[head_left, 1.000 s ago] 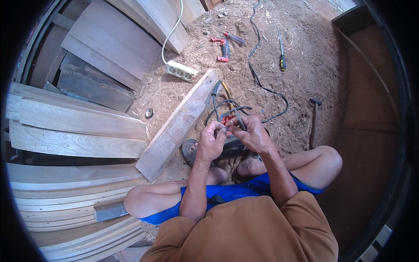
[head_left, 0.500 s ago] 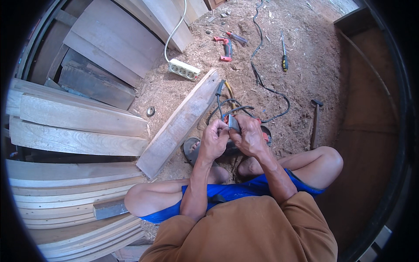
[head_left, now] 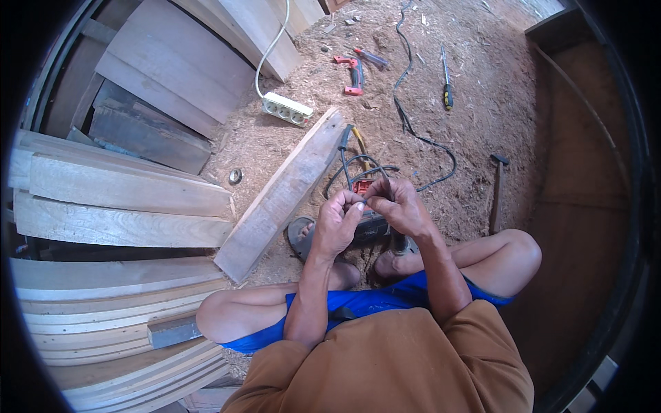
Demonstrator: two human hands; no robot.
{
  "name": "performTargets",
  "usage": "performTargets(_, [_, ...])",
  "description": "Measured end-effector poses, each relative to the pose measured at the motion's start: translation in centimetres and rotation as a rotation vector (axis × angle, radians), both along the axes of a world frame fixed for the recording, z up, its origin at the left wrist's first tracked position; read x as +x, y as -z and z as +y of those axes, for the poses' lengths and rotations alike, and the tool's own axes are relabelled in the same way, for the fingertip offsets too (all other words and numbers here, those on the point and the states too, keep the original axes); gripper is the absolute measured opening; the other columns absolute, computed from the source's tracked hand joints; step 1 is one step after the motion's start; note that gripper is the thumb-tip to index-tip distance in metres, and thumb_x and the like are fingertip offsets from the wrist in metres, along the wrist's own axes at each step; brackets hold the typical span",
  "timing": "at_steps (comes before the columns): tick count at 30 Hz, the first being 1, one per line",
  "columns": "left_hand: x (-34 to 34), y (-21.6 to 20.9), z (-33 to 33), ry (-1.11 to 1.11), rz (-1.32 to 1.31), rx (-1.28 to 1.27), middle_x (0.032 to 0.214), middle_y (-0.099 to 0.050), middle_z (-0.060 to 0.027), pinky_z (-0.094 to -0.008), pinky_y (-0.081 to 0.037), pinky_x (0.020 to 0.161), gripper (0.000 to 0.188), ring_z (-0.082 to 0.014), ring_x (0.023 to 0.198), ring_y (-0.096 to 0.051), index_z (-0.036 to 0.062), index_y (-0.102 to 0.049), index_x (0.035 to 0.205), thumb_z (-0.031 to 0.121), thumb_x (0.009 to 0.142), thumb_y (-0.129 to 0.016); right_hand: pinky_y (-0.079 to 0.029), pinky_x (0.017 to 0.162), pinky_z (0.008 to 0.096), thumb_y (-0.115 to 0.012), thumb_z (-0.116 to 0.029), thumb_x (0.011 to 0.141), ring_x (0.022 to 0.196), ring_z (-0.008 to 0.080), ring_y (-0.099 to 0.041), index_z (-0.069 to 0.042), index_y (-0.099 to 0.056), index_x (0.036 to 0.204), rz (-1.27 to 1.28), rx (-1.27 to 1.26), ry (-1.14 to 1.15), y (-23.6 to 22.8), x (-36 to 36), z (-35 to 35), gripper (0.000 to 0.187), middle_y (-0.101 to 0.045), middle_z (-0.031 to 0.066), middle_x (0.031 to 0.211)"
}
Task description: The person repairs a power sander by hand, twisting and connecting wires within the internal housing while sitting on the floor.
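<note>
Facing ground [head_left: 475, 138] strewn with sawdust, a person [head_left: 379, 358] in brown and blue has stacked boards [head_left: 124, 199] from 8 to 11 o'clock of the hands and a dark brown panel [head_left: 578, 158] at 3 o'clock. A thin grey piece [head_left: 385, 184] rises from the right hand [head_left: 399, 206], narrow and seen nearly edge-on, just above the knuckles, its lower part hidden by the fingers. Right thumb and fingers are closed on it; the left hand [head_left: 337, 217] pinches thumb against forefinger beside them, and what lies in that pinch cannot be told. Both hands partly block a dark-bodied tool [head_left: 370, 229] below. Looped black cable [head_left: 354, 162] lies just beyond at 12 o'clock. A loose plank [head_left: 282, 196] slants at 9 o'clock, a dark roll [head_left: 235, 176] past it. Farther off are a white power strip [head_left: 286, 110] at 11 o'clock, a red-and-grey handle [head_left: 354, 77] at 12, a screwdriver [head_left: 447, 96] at 1 and a hammer [head_left: 496, 196] at 3.
</note>
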State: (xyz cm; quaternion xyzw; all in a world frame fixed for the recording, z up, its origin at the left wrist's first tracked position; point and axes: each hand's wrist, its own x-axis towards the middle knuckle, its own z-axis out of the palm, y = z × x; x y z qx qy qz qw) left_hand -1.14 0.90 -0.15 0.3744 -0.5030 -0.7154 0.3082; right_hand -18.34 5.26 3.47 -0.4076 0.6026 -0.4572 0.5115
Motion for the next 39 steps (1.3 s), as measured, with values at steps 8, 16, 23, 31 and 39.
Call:
performTargets(8, [-0.3, 0.0, 0.0, -0.093, 0.009, 0.015, 0.079, -0.058, 0.0037, -0.0202, -0.043, 0.066, 0.008, -0.0014, 0.073, -0.049, 0.0023, -0.061, 0.094, 0.009, 0.098, -0.059, -0.044, 0.063, 0.0247, -0.065, -0.003, 0.085, 0.071, 0.0046, -0.054, -0.001, -0.072, 0.097, 0.01, 0.076, 0.083, -1.5, -0.5, 0.7, 0.014, -0.065, -0.0024, 0.08])
performTargets(16, [-0.5, -0.6, 0.3, -0.05, -0.118, -0.159, 0.072, -0.053, 0.0059, -0.0224, -0.037, 0.056, 0.008, -0.0015, 0.064, -0.043, 0.0029, -0.061, 0.09, 0.008, 0.096, -0.061, -0.047, 0.067, 0.0292, -0.062, -0.003, 0.087, 0.072, 0.0085, -0.055, 0.001, -0.066, 0.09, 0.081, 0.012, 0.003, 0.5, 0.4, 0.6, 0.006, -0.063, 0.0021, 0.077])
performTargets(23, [-0.9, -1.1, 0.4, -0.118, -0.074, -0.089, 0.075, -0.06, 0.0022, -0.0228, -0.042, 0.058, 0.004, -0.0023, 0.066, -0.051, 0.0016, -0.063, 0.092, 0.005, 0.094, -0.062, -0.042, 0.059, 0.0248, -0.061, -0.011, 0.091, 0.066, 0.0048, -0.052, -0.003, -0.067, 0.084, -0.103, 0.056, 0.038, 0.4, 0.3, 0.2, 0.012, -0.064, -0.0013, 0.075])
performTargets(31, [-0.2, -0.9, 0.0, -0.015, -0.224, -0.263, 0.076, -0.063, -0.0008, -0.0239, -0.044, 0.058, 0.004, -0.0044, 0.065, -0.053, 0.0016, -0.064, 0.091, 0.006, 0.091, -0.064, -0.035, 0.045, 0.0234, -0.065, -0.018, 0.092, 0.05, 0.0045, -0.043, -0.009, -0.062, 0.086, -0.57, 0.309, 0.105, 1.2, -0.4, 0.2, 0.012, -0.056, -0.0022, 0.067])
performTargets(39, [0.3, 0.4, -0.1, -0.112, -0.176, -0.19, 0.073, -0.061, 0.0015, -0.0231, -0.044, 0.059, 0.01, -0.0029, 0.065, -0.051, 0.0006, -0.064, 0.09, 0.01, 0.094, -0.063, -0.044, 0.058, 0.0252, -0.064, -0.014, 0.093, 0.065, 0.0084, -0.055, -0.004, -0.065, 0.093, -0.23, 0.066, 0.108, 0.8, 0.6, 0.3, 0.01, -0.06, -0.0013, 0.076])
